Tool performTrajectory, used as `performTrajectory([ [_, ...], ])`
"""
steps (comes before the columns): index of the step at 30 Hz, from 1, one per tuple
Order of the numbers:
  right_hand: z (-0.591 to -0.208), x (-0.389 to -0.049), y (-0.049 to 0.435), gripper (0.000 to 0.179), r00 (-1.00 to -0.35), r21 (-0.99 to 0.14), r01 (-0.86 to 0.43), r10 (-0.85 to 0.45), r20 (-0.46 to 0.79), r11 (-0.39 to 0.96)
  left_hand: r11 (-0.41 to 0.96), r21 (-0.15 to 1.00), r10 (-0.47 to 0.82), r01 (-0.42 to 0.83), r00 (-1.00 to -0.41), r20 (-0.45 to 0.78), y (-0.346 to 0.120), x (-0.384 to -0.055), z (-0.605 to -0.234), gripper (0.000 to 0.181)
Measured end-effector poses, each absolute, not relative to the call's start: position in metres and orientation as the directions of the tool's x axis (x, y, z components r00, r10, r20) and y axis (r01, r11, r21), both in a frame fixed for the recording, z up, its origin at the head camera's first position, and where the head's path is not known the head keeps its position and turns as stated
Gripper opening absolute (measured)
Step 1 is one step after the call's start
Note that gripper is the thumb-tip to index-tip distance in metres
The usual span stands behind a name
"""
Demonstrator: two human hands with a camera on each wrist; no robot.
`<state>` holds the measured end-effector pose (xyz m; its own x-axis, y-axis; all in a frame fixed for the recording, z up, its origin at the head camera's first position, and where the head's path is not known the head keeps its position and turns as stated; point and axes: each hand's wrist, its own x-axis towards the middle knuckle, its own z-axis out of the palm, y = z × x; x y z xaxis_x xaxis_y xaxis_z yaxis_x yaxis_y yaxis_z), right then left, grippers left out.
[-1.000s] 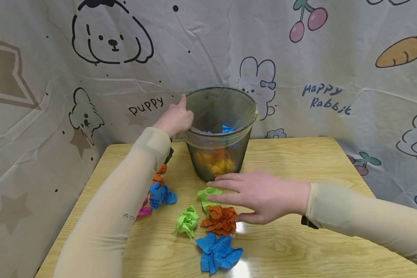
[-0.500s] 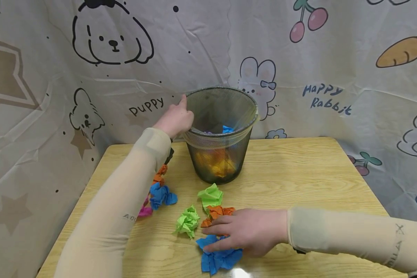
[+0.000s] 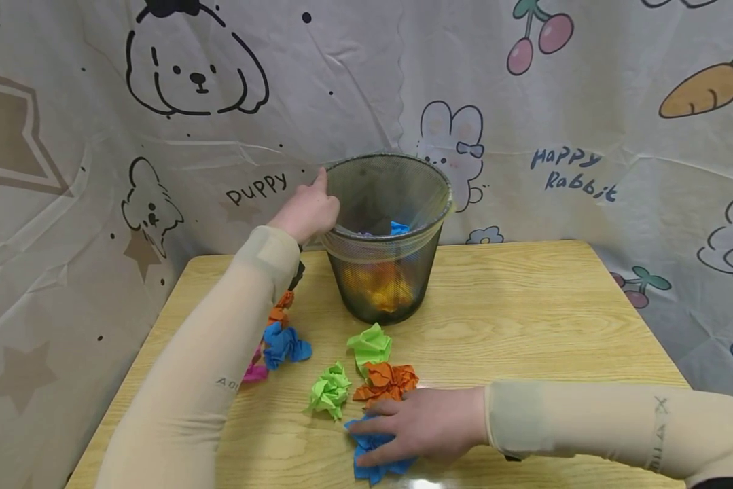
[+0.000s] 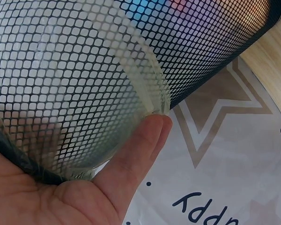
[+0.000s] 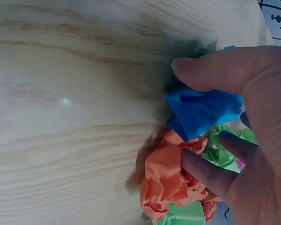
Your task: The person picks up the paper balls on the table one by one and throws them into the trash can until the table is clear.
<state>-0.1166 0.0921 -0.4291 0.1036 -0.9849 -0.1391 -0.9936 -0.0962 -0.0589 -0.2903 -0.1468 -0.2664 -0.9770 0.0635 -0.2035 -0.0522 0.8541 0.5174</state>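
My left hand [image 3: 308, 209] grips the left rim of a dark mesh wastebasket [image 3: 427, 265]. The left wrist view shows fingers [image 4: 136, 157] outside the mesh [image 4: 84, 61], against a clear band below the rim. Over a crumpled blue paper [image 3: 366, 445], my right hand [image 3: 424, 424] spreads its fingers. The right wrist view has the blue paper [image 5: 203, 110] between thumb and fingers, not visibly squeezed. One finger lies by the crumpled orange paper [image 3: 387, 382]. Two crumpled green papers [image 3: 371, 345] [image 3: 329, 390] lie nearby.
Left of the basket lie another blue crumpled paper [image 3: 284, 345], orange paper [image 3: 279, 312] and pink paper [image 3: 255, 372], partly behind the left arm. Coloured papers [image 3: 384, 288] fill the basket's bottom. A printed cloth [image 3: 354, 81] hangs behind the wooden table [image 3: 525, 292].
My right hand has moved from beside the green and orange papers toward the near side, onto the blue paper. The left hand and the basket have kept their place.
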Motion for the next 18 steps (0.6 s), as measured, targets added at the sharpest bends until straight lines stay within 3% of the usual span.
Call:
performTrajectory([
  [18, -0.443, -0.115, 0.085, 0.049, 0.106, -0.009, -0.994, -0.984, -0.141, -0.106, 0.856, 0.515, 0.059, -0.056, -0.977, -0.203, -0.147, -0.29, -0.266, 0.072],
])
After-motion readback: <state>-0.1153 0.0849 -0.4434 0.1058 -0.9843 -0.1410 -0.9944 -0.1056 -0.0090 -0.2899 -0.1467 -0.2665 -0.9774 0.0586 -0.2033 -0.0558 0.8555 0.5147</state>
